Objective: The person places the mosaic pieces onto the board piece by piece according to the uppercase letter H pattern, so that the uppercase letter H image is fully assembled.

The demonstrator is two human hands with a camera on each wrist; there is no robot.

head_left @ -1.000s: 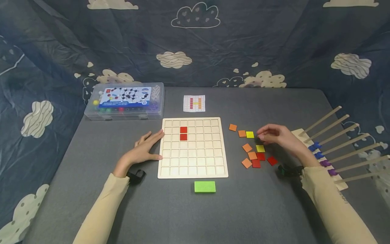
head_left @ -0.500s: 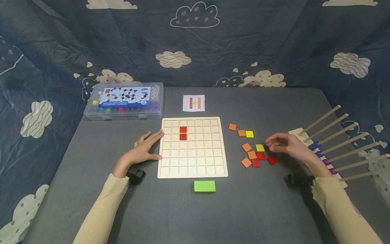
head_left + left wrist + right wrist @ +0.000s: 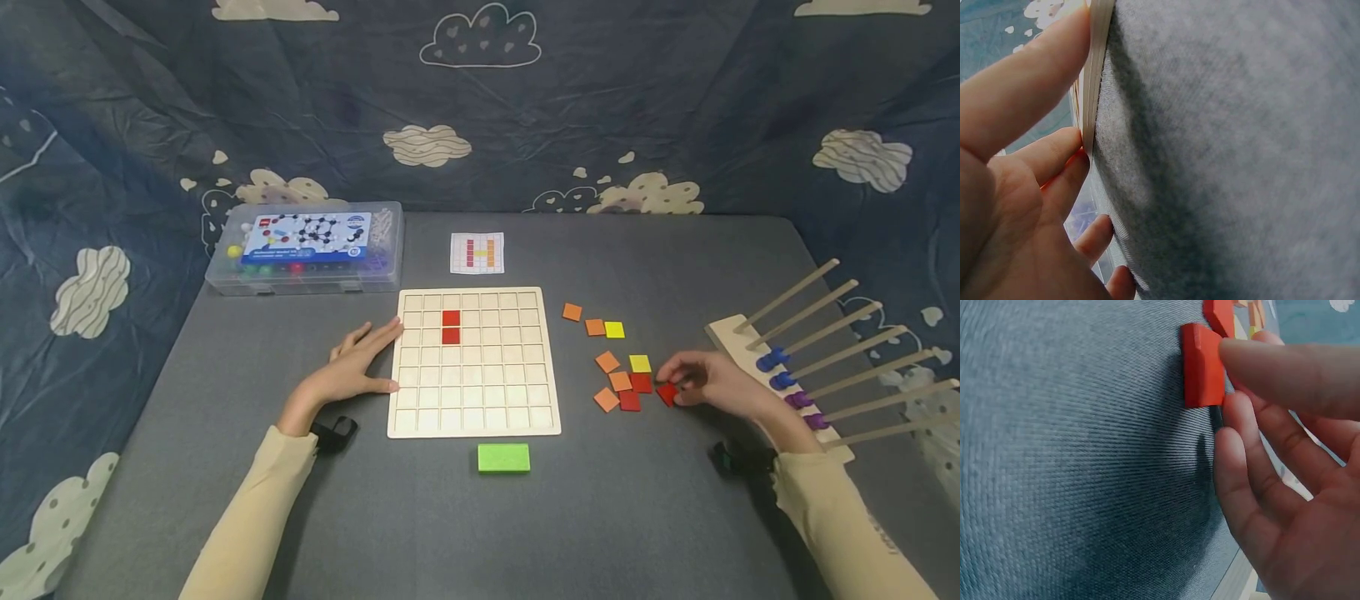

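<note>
My left hand (image 3: 347,372) lies at the left edge of the wooden grid board (image 3: 431,425), its spread fingers and thumb touching the rim. Two red tiles (image 3: 451,327) sit one above the other in the board's squares. To the right of the board, my right hand (image 3: 716,385) pinches a loose red tile (image 3: 667,394) between thumb and fingers. The right wrist view shows the thumb against that red tile (image 3: 1202,365), which is at the table surface. Close by lie more red tiles (image 3: 630,401), yellow tiles (image 3: 640,363) and several orange tiles (image 3: 607,400).
A pattern card (image 3: 477,253) lies behind the board, with a clear plastic case (image 3: 307,250) to its left. In front of the board is a green block (image 3: 503,458). A peg rack (image 3: 780,375) with blue and purple beads stands beyond my right hand.
My right hand has moved away from the upper yellow tile, toward me and rightward, to the loose red tile, which has turned slightly. My left hand has stayed at the board.
</note>
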